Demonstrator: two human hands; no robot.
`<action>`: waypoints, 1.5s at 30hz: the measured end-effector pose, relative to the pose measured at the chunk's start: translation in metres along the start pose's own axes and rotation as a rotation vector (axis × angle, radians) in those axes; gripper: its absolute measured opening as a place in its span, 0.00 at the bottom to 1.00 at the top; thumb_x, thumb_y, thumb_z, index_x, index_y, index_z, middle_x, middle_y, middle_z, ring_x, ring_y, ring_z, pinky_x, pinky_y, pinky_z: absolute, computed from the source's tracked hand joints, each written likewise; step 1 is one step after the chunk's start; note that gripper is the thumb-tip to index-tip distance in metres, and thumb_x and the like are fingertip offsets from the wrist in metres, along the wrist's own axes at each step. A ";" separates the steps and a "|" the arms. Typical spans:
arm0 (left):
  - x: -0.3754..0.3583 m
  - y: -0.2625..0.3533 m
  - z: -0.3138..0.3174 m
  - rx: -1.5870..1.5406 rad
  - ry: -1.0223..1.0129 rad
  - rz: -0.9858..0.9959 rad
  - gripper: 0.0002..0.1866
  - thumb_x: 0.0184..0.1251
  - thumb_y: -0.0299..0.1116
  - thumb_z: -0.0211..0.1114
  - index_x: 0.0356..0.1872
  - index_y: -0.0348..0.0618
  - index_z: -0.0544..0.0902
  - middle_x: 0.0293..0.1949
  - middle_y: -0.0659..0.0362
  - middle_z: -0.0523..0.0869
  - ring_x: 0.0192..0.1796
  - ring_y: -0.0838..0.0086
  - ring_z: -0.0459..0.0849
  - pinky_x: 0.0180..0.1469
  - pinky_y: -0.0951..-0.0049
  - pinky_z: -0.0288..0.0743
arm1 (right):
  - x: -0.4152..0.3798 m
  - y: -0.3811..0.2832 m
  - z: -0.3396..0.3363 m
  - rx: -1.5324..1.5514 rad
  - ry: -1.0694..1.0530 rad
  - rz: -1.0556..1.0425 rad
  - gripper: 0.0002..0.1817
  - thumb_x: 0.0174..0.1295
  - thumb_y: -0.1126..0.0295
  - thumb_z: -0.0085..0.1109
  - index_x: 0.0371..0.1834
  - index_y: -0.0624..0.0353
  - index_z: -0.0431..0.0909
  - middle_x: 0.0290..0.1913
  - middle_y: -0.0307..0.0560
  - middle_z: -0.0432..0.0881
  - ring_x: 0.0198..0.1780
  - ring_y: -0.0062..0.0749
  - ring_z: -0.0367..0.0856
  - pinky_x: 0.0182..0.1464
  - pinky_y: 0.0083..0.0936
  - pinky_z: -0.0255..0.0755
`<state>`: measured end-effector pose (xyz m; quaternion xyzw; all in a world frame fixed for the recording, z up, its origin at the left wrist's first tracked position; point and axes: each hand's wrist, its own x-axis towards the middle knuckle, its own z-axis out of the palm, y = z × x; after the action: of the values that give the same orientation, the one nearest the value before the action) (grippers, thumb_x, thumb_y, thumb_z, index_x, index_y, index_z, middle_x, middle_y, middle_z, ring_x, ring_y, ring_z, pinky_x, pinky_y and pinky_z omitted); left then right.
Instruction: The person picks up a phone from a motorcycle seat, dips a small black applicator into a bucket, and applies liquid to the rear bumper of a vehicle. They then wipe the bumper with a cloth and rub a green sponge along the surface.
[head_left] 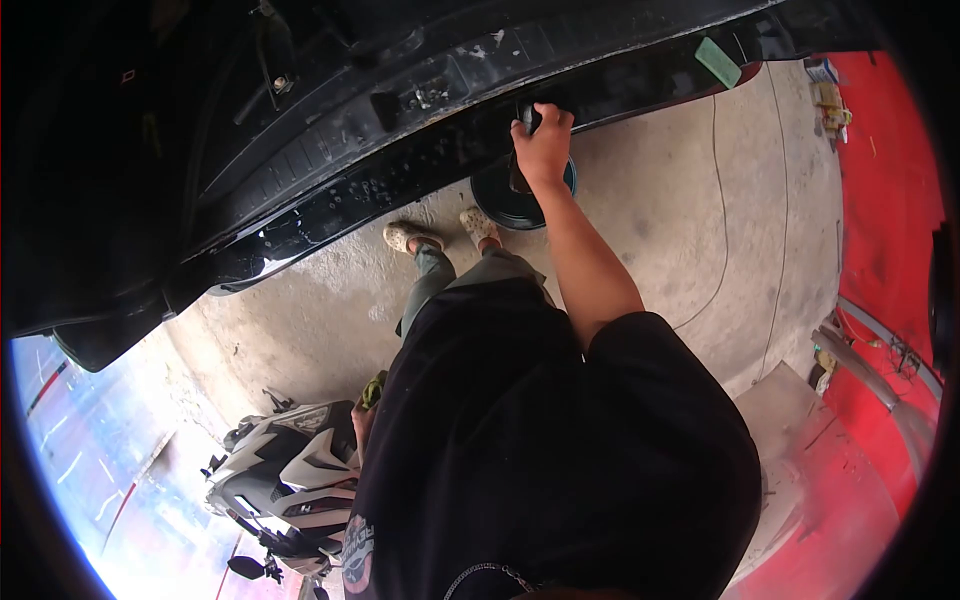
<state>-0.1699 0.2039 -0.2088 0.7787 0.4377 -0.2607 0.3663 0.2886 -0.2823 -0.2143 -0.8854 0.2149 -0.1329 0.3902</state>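
Note:
My right hand (543,148) reaches out to the glossy black bumper (440,150) of a vehicle, its fingers curled round a small black object (529,117) at the bumper's face. That object's kind is unclear against the dark paint. Water drops and pale spots mark the bumper left of this hand. Down at my left side, my left hand (361,424) is closed on a crumpled yellow-green cloth (374,389), partly hidden by my shirt. Farther right on the bumper lies a flat green pad (717,63).
Below my right hand, a round black basin (500,208) stands on the concrete floor (650,210) near my feet. A grey and white motorcycle (300,465) is parked close on my left. Thin cables (724,220) cross the floor toward a red wall (890,200).

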 end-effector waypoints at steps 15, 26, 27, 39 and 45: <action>-0.012 0.043 0.005 0.016 -0.006 -0.008 0.25 0.60 0.35 0.74 0.58 0.37 0.86 0.46 0.51 0.93 0.47 0.71 0.90 0.53 0.69 0.81 | -0.006 0.002 -0.006 -0.036 0.014 -0.031 0.23 0.58 0.67 0.73 0.56 0.56 0.75 0.59 0.56 0.74 0.59 0.59 0.79 0.56 0.49 0.79; -0.017 0.048 -0.002 0.030 0.008 -0.023 0.24 0.60 0.34 0.74 0.58 0.37 0.86 0.46 0.51 0.93 0.46 0.71 0.90 0.53 0.69 0.81 | -0.006 0.007 -0.008 -0.035 0.041 -0.046 0.23 0.59 0.66 0.72 0.56 0.56 0.75 0.58 0.54 0.76 0.59 0.58 0.78 0.55 0.51 0.79; -0.019 0.048 -0.003 0.032 0.009 -0.027 0.24 0.60 0.34 0.74 0.58 0.37 0.86 0.46 0.51 0.93 0.46 0.71 0.90 0.52 0.69 0.81 | -0.004 0.003 -0.011 -0.044 0.037 -0.016 0.23 0.59 0.66 0.72 0.56 0.55 0.75 0.59 0.54 0.76 0.59 0.59 0.78 0.55 0.51 0.79; -0.024 0.057 -0.002 0.022 0.019 -0.044 0.24 0.60 0.34 0.73 0.58 0.37 0.86 0.45 0.52 0.93 0.46 0.71 0.90 0.52 0.69 0.81 | 0.002 0.004 -0.016 -0.114 0.011 -0.017 0.23 0.58 0.66 0.72 0.56 0.53 0.76 0.59 0.53 0.76 0.59 0.57 0.78 0.56 0.49 0.79; -0.028 0.061 -0.003 0.020 0.021 -0.054 0.24 0.60 0.34 0.73 0.58 0.37 0.87 0.45 0.52 0.93 0.46 0.71 0.90 0.52 0.69 0.81 | -0.032 -0.004 -0.009 -0.058 -0.021 -0.036 0.23 0.59 0.66 0.73 0.56 0.56 0.77 0.58 0.55 0.78 0.60 0.58 0.79 0.57 0.49 0.77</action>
<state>-0.1304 0.1711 -0.1661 0.7729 0.4595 -0.2668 0.3469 0.2583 -0.2701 -0.2070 -0.9014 0.1988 -0.1243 0.3641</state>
